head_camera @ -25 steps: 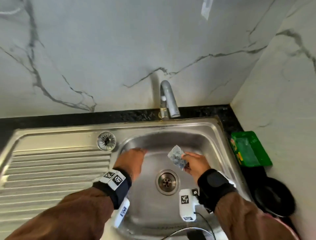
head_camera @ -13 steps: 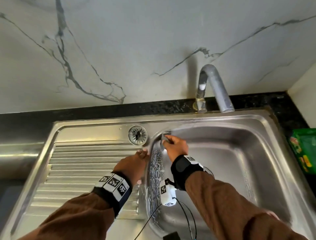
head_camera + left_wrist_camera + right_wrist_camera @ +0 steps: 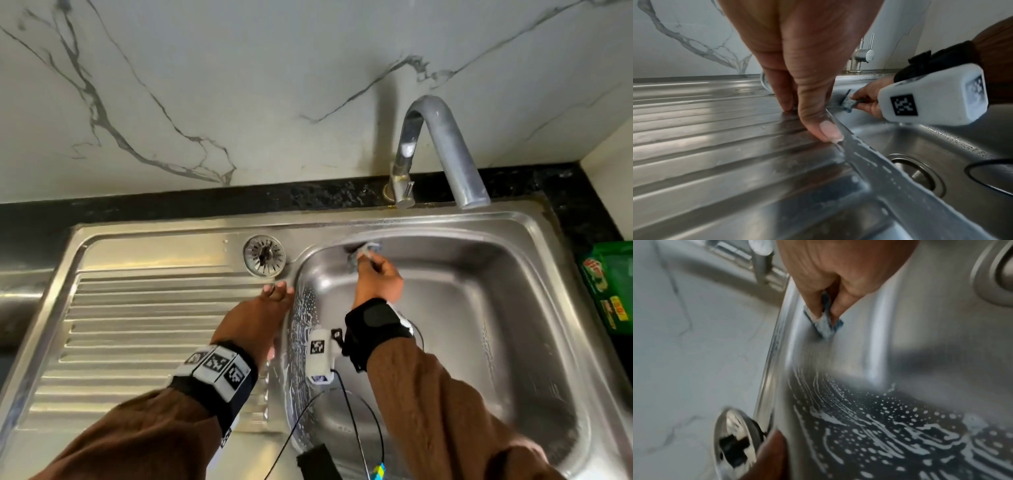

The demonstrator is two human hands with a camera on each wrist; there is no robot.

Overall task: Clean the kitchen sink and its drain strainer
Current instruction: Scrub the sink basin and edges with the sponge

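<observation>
My right hand (image 3: 376, 277) pinches a small blue-grey scrub pad (image 3: 364, 251) (image 3: 824, 322) (image 3: 849, 104) and presses it against the far left inner wall of the steel sink basin (image 3: 479, 308), just under the rim. Soap streaks (image 3: 869, 426) cover the basin's left wall. My left hand (image 3: 260, 315) rests with straight fingers (image 3: 818, 123) on the drainboard (image 3: 137, 325) at the basin's left edge. The round drain strainer (image 3: 264, 255) (image 3: 735, 443) lies on the sink's flat ledge, just beyond my left fingertips. The open drain hole (image 3: 918, 172) shows in the left wrist view.
A curved steel tap (image 3: 442, 150) rises behind the basin against the marble wall. A green packet (image 3: 613, 284) lies on the black counter at the right. Black cables (image 3: 359, 428) and a small black box (image 3: 317, 462) hang over the basin's near edge.
My right hand has carried the pad from the basin's middle to its far left wall and slid slightly rightward under the rim. My left hand went from the basin edge onto the drainboard.
</observation>
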